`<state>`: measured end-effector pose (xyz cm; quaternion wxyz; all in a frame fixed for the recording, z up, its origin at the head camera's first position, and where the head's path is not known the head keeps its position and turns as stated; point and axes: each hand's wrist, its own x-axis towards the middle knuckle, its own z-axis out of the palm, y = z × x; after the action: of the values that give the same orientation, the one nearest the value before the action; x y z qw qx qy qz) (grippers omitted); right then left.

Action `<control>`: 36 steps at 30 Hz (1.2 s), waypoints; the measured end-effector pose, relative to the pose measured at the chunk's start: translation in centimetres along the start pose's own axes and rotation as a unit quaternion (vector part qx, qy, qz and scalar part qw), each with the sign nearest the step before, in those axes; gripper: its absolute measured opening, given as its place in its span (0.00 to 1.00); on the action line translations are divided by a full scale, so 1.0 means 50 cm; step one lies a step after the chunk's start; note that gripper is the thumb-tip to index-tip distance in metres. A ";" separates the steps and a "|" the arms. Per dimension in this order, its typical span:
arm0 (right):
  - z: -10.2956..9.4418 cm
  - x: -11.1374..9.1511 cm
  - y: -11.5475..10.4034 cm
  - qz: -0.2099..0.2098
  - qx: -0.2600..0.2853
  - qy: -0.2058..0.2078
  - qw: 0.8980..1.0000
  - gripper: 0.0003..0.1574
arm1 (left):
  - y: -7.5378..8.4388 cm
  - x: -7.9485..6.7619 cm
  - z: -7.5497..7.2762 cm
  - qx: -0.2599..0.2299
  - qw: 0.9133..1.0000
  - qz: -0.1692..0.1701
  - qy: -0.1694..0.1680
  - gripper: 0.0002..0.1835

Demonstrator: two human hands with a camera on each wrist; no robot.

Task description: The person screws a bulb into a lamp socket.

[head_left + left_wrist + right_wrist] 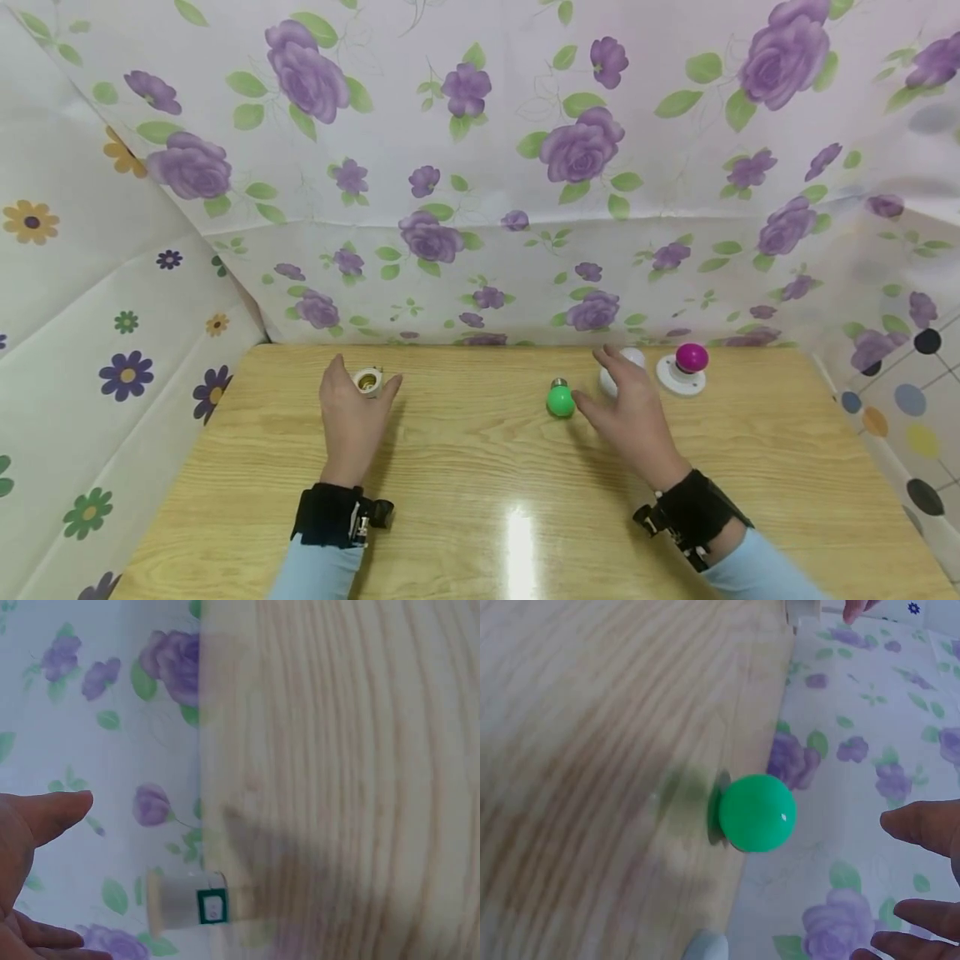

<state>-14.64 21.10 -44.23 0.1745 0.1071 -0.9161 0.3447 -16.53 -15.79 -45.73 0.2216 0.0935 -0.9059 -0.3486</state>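
a pale yellow wood-grain tabletop (450, 500) serves as the clock face, 12 at its far edge. at 2 o'clock the right hand (636, 417) is open, thumb and fingers parted, holding nothing; at 10 the left hand (352, 427) is equally open and empty. the white disc-shaped lamp base (681, 381) with a round magenta bulb (692, 357) stands farther out at 2, best kept clear of the right knuckles. a white rounded object (633, 357), partly hidden, lies close behind the right fingers, so a low, slow approach seems wise. the white cylindrical lamp socket (367, 382), brass-coloured inside, sits at 10 between the left thumb and fingers, apparently untouched; it should be held by its outer wall, mouth uncovered. the round green bulb (560, 402) lies at 1, near the right thumb but apart. being smooth, it may roll, so thumb and fingers ought to close from both sides together. its small metal screw cap (558, 383) points to 12; pinching only the globe would keep those threads free.
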 end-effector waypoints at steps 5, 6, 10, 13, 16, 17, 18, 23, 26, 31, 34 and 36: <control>0.013 -0.008 -0.001 0.009 -0.009 -0.028 1.000 0.45 | -0.019 0.015 0.007 0.000 0.999 -0.040 -0.034 0.55; 0.016 -0.010 -0.001 0.011 -0.013 -0.032 0.999 0.45 | -0.021 0.017 0.008 0.000 0.998 -0.046 -0.040 0.55; 0.022 -0.015 0.000 0.013 -0.024 -0.045 0.999 0.46 | -0.026 0.025 0.011 0.013 0.996 -0.060 -0.057 0.54; 0.025 -0.018 0.001 0.012 -0.026 -0.051 0.998 0.47 | -0.028 0.028 0.012 0.027 0.995 -0.066 -0.064 0.52; 0.026 -0.020 0.002 0.009 -0.024 -0.055 0.998 0.48 | -0.028 0.030 0.013 0.040 0.994 -0.070 -0.071 0.50; 0.026 -0.020 0.002 0.009 -0.024 -0.055 0.998 0.48 | -0.028 0.031 0.013 0.042 0.994 -0.071 -0.074 0.49; 0.026 -0.021 0.002 0.009 -0.025 -0.055 0.998 0.48 | -0.029 0.031 0.013 0.044 0.993 -0.073 -0.076 0.48; 0.025 -0.022 0.001 0.008 -0.028 -0.055 0.998 0.48 | -0.033 0.029 0.016 0.046 0.993 -0.077 -0.077 0.43; 0.025 -0.023 0.000 0.007 -0.028 -0.057 0.998 0.48 | -0.036 0.028 0.020 0.045 0.994 -0.075 -0.067 0.33; 0.026 -0.024 0.000 0.009 -0.030 -0.059 0.998 0.49 | -0.039 0.030 0.026 0.048 0.996 -0.061 -0.047 0.22; 0.026 -0.024 0.002 0.012 -0.033 -0.061 0.998 0.49 | -0.042 0.030 0.028 0.049 0.996 -0.060 -0.044 0.19; 0.026 -0.024 0.003 0.014 -0.033 -0.062 0.997 0.49 | -0.044 0.030 0.030 0.050 0.996 -0.056 -0.042 0.18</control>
<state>-13.91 20.43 -45.70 0.1157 0.1099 -0.9375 0.3091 -18.52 -17.02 -47.67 0.1585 0.1405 -0.9239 -0.3188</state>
